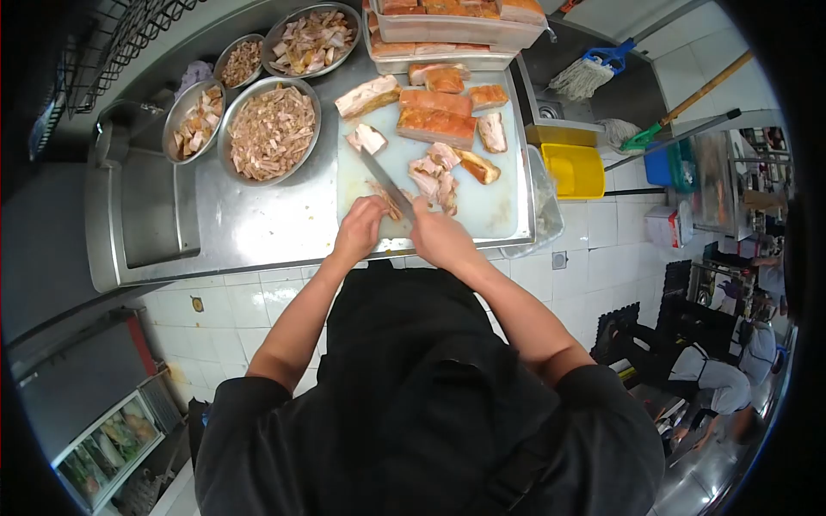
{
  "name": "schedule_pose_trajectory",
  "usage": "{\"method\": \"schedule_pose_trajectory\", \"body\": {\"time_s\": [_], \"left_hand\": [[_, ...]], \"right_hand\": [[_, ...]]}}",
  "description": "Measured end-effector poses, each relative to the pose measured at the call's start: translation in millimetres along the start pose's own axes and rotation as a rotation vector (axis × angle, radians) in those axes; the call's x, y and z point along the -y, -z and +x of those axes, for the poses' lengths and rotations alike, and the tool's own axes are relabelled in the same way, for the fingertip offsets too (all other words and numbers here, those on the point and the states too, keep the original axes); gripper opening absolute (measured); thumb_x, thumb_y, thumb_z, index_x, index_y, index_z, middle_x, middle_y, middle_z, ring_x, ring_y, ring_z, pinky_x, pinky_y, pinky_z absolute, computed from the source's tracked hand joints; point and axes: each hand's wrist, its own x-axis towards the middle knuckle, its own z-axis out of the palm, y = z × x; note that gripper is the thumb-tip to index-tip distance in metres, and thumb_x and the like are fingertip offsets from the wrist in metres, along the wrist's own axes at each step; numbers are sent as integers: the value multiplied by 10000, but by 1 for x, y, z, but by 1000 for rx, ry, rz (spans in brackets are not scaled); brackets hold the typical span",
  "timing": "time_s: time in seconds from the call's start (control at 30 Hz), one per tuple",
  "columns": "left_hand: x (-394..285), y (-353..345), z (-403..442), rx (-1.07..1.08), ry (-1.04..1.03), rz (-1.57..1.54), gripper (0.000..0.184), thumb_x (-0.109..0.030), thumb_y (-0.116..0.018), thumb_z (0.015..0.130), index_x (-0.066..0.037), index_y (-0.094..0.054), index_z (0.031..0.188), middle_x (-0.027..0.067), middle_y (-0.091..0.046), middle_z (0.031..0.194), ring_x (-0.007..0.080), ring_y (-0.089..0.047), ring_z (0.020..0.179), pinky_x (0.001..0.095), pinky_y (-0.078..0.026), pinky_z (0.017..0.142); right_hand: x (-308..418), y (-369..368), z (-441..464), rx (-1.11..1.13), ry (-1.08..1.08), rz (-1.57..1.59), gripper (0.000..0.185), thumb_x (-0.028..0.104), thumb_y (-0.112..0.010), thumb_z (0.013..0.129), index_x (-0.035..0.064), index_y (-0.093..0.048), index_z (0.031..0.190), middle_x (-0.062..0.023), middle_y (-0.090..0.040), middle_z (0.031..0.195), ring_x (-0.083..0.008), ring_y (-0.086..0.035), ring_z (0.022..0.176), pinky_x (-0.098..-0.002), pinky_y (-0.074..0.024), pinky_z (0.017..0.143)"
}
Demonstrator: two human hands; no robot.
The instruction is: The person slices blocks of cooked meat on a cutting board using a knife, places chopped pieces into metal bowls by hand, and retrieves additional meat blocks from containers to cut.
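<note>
My right hand [437, 234] is wrapped round the handle of a kitchen knife [385, 181], its blade pointing up and left over the white cutting board [499, 211]. Curled at the board's near edge, my left hand [363, 225] presses its fingertips on thin strips of pork [392, 205] beside the blade. A pale pork chunk [367, 138] lies at the knife's tip. Farther back are large slabs of roasted pork [437, 118] with orange-brown skin. To the right of the knife sits a loose group of cut pork pieces [433, 178].
A steel bowl of chopped meat [272, 133] and several other bowls of meat stand left of the board. Clear tubs of pork slabs [460, 30] sit behind it. Sinks flank the steel counter [258, 219]. A yellow bin [574, 171] and mops are at right; people are farther right.
</note>
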Motion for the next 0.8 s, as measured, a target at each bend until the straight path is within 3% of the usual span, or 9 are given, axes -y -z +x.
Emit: {"method": "schedule_pose_trajectory", "body": {"time_s": [0.07,0.33,0.4,0.43,0.53,0.6,0.7,0.73,0.8], "left_hand": [[-10,2,2,-34,14,47,129,30,-671,871,9,-678,999,153,-648,1067,340,-628,1012,419,-529,867],[-14,-7,5,21,82,65,235,-79,-774,834,-37,-698,1052,135,-636,1123,339,-604,1072,426,-516,902],[-30,5,15,-14,128,155,468,-230,-786,850,-40,-633,1249,185,-566,1311,379,-521,1232,477,-445,1030],[-29,1,16,-19,122,159,468,-230,-786,850,-40,-633,1249,185,-566,1311,379,-521,1232,477,-445,1030],[-35,-20,18,-13,329,376,867,-513,-662,909,58,-359,1486,311,-371,1520,461,-386,1390,536,-297,1161],[-41,-42,22,-29,293,420,849,-513,-643,923,72,-370,1475,314,-359,1529,466,-379,1395,535,-298,1162],[-37,-71,32,-84,268,472,741,-438,-560,994,110,-370,1455,332,-325,1546,477,-349,1420,530,-299,1167],[-33,-77,35,-110,339,421,682,-383,-536,1012,112,-373,1453,337,-328,1540,478,-340,1426,528,-297,1171],[-29,-77,40,-226,376,332,539,-240,-473,1049,126,-388,1435,335,-354,1525,485,-325,1434,518,-288,1182]], "right_hand": [[-8,13,-15,-70,-18,22,363,120,-540,937,-56,-422,1232,-327,-666,812,-508,-661,791,-593,-505,744],[-80,5,-44,-40,-73,200,400,214,-577,957,-64,-457,1219,-356,-657,861,-545,-636,855,-579,-500,795],[-94,-1,-46,-34,-100,231,400,227,-587,953,-65,-467,1200,-364,-653,863,-553,-629,871,-577,-496,803],[-100,-6,-46,-16,-99,267,404,236,-590,956,-67,-473,1198,-345,-657,841,-516,-648,793,-549,-513,739],[-89,-4,-49,53,-139,378,408,243,-592,964,-68,-481,1204,-289,-658,792,-408,-653,613,-481,-520,592],[-77,-8,-48,130,-205,559,402,227,-587,976,-60,-474,1234,-182,-630,721,-221,-560,402,-373,-459,408],[-67,-24,-36,104,-167,622,366,207,-582,979,-50,-466,1213,-165,-621,690,-230,-563,408,-383,-464,415],[-66,-28,-27,141,-147,615,502,242,-570,995,-56,-395,1359,-102,-570,621,-189,-553,396,-350,-450,398],[-58,-30,-14,174,-97,602,484,238,-568,996,-56,-398,1341,-105,-568,617,-191,-556,395,-350,-450,395]]}}
